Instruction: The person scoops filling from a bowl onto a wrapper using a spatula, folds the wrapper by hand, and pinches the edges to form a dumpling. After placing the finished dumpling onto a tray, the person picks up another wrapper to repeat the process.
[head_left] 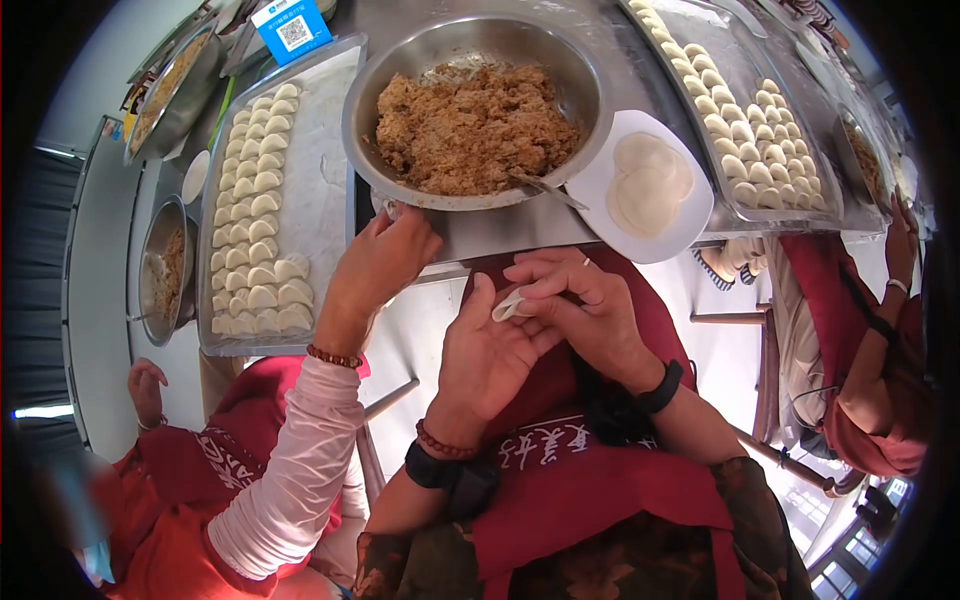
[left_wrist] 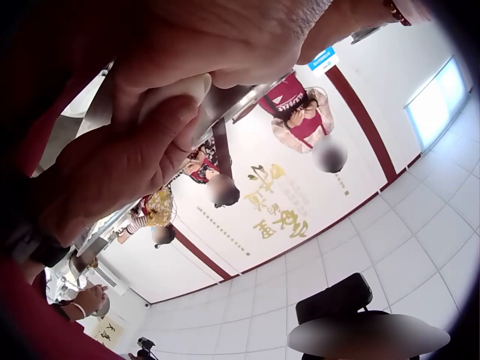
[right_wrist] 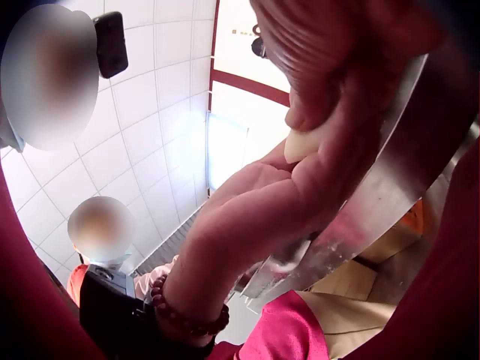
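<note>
A small white dumpling (head_left: 508,307), its dough folded over, sits between the two hands above the lap. The left hand (head_left: 490,355) lies palm up under it, thumb apart from the dough and fingers reaching beneath the other hand. From above, the right hand (head_left: 585,310) pinches the dumpling between thumb and fingers. In the left wrist view the right thumb presses the pale dough (left_wrist: 180,94). The right wrist view shows a strip of the dumpling (right_wrist: 300,146) against the left hand's fingers, its far side hidden.
Ahead stands a steel bowl (head_left: 600,105) of brown filling with a spoon (head_left: 550,190). A white plate (head_left: 680,235) of round wrappers is beside it. Trays of dumplings flank them, left (head_left: 335,110) and right (head_left: 735,60). A neighbour's arm (head_left: 335,400) reaches in from the left.
</note>
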